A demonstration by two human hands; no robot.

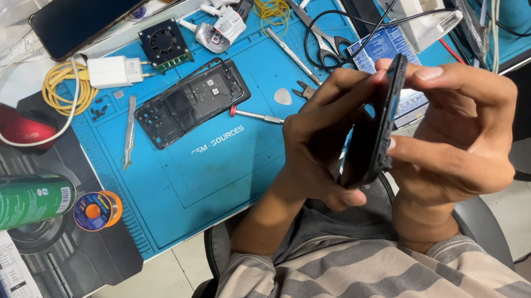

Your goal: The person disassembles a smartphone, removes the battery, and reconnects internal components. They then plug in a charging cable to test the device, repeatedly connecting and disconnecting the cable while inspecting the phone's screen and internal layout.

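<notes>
Phone [380,124] stands edge-on between both hands, left hand [321,139] and right hand [460,131] closed around its sides, above the mat [212,172].

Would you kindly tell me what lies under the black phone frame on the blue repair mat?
The black phone frame lies flat on the blue repair mat; mat shows around it. Whatever sits directly beneath is covered. Both hands, left and right, hold a dark phone elsewhere.

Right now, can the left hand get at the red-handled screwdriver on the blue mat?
Probably yes, once freed. The left hand is gripping the dark phone together with the right hand. The red-handled screwdriver lies bare on the blue mat just beside that hand, with nothing over it.
</notes>
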